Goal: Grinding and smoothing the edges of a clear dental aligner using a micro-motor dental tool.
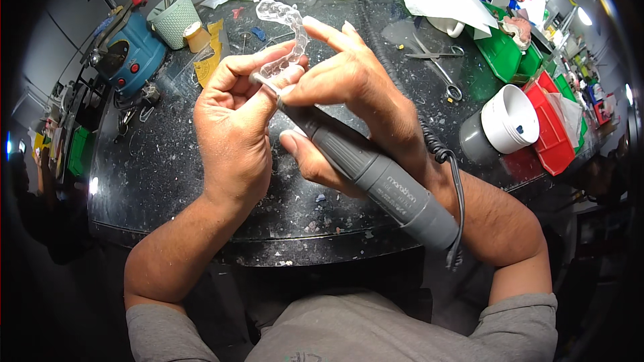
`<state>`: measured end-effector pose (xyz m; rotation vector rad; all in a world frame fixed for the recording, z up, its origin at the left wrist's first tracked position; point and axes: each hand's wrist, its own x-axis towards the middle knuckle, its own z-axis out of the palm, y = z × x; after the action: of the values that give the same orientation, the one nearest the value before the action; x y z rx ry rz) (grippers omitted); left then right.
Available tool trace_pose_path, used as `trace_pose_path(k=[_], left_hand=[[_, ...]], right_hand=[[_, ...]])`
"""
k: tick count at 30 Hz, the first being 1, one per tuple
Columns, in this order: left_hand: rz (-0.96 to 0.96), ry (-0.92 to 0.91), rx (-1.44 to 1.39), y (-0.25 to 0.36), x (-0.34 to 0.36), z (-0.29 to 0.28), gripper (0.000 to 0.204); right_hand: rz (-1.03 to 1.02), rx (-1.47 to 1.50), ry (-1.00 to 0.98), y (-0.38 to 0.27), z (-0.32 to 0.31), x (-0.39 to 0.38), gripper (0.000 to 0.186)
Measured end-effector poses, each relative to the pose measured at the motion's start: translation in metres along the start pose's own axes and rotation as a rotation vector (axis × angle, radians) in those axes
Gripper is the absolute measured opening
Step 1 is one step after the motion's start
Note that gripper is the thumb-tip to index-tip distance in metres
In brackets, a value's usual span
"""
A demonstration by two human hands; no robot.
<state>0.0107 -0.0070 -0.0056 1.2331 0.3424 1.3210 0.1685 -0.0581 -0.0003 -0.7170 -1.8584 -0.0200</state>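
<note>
- A clear plastic dental aligner tray (285, 33), horseshoe-shaped, is held up above the dark speckled workbench (154, 161); its arch curves up and away from the person, with one end down at the fingers.
- The left hand (235, 127) is clenched around the tray's lower end, thumb and forefinger pinching it.
- The right hand (349, 94) grasps a grey rotary handpiece (365, 167) like a pen, forefinger stretched out towards the tray.
- The handpiece's long axis runs from lower right, near the right forearm, up-left to its metal tip (263, 82), which meets the tray's lower edge just beside the left thumb.
- A black coiled cord (446, 161) leaves the tool's rear end.
- Farther off on the bench: scissors (439, 67), a white-and-grey round tub (503, 124), red and green bins (537, 94), a pale green cup (176, 20) and a blue machine (131, 50).
</note>
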Motion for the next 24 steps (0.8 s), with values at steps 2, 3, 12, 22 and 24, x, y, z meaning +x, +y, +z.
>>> trace_pose_path(k=[2, 3, 12, 22, 24], left_hand=[[-0.018, 0.006, -0.003, 0.0038, 0.0, 0.0005, 0.018], [-0.007, 0.023, -0.007, 0.0055, -0.0003, 0.0034, 0.018], [-0.002, 0.016, -0.018, 0.0062, -0.0008, 0.0011, 0.017], [0.024, 0.002, 0.067, 0.0061, -0.0011, 0.003, 0.013], [0.034, 0.0, 0.055, 0.0054, -0.002, 0.0013, 0.014]], right_hand=[[-0.061, -0.031, 0.014, 0.0037, -0.002, 0.0003, 0.042], [-0.072, -0.027, 0.063, 0.0047, -0.0029, -0.0004, 0.042], [-0.118, -0.036, 0.057, 0.005, -0.0033, 0.0022, 0.044], [-0.114, -0.024, 0.162, 0.0056, -0.0023, 0.0035, 0.044], [-0.093, -0.033, 0.161, 0.0029, -0.0035, 0.0038, 0.043]])
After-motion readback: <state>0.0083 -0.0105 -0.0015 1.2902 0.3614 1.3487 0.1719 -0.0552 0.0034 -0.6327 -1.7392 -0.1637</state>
